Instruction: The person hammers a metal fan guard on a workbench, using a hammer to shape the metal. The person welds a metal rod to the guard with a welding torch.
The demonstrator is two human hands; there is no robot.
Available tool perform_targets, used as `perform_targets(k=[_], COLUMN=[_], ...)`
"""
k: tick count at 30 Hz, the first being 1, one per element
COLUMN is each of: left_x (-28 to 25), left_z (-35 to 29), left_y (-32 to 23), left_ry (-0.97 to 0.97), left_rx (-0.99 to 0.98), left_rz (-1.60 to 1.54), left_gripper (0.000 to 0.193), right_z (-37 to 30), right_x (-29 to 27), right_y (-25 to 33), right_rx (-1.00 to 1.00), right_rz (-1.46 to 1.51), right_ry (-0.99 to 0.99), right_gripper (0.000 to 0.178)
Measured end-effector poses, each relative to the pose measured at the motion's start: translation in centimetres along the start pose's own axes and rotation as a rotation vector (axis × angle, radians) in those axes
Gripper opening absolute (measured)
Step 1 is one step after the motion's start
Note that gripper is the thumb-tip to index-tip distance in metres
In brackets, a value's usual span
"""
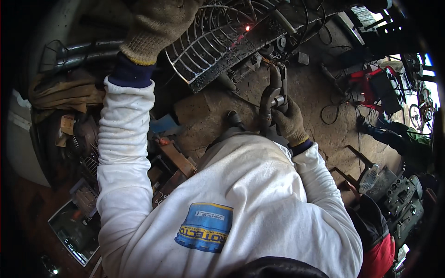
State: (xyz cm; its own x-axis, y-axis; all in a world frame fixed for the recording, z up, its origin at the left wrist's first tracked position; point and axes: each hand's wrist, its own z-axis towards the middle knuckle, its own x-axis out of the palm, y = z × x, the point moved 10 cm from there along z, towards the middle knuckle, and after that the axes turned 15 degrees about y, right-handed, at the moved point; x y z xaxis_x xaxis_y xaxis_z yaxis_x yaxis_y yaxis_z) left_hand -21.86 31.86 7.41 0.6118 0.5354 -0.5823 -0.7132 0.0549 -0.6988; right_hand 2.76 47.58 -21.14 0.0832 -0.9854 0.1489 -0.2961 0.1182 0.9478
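Note:
In a knitted tan work glove, my left hand (160, 28) reaches to the top edge, beside the left end of a curved metal grille (197, 58). Its fingers run out of the picture, so their grip is hidden. The grille has many bent rods and lies on a dark, dirty workbench (222, 65). One spot (248, 28) on it glows red. My right hand (290, 121), gloved alike, is closed round a heavy dark pliers-like tool (270, 95) with curved jaws and a shiny round part. The tool points up toward the bench's near edge, low in front of me.
A red and black machine (366, 90) stands on the floor at right, with cables around it. Another person's legs (387, 136) are near it. A grey-green engine-like block (403, 199) sits at lower right. Boxes and a wooden piece (176, 155) crowd the left side.

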Motion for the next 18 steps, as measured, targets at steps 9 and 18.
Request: perform_targets(k=[9,18], left_x=[-2.6,-4.4], left_z=[-2.0,-3.3], left_y=[5.1,6.5], left_ry=[-0.028,-0.048], left_rx=[0.1,-0.158], left_rz=[-0.12,0.057], left_gripper=[0.037,0.031], right_z=[-0.1,-0.1], right_x=[-0.3,-0.6], right_y=[-1.4,-0.8], right_rx=[0.082,0.041], right_rz=[-0.066,-0.115], right_ry=[-0.048,-0.138], right_gripper=[0.035,0.039])
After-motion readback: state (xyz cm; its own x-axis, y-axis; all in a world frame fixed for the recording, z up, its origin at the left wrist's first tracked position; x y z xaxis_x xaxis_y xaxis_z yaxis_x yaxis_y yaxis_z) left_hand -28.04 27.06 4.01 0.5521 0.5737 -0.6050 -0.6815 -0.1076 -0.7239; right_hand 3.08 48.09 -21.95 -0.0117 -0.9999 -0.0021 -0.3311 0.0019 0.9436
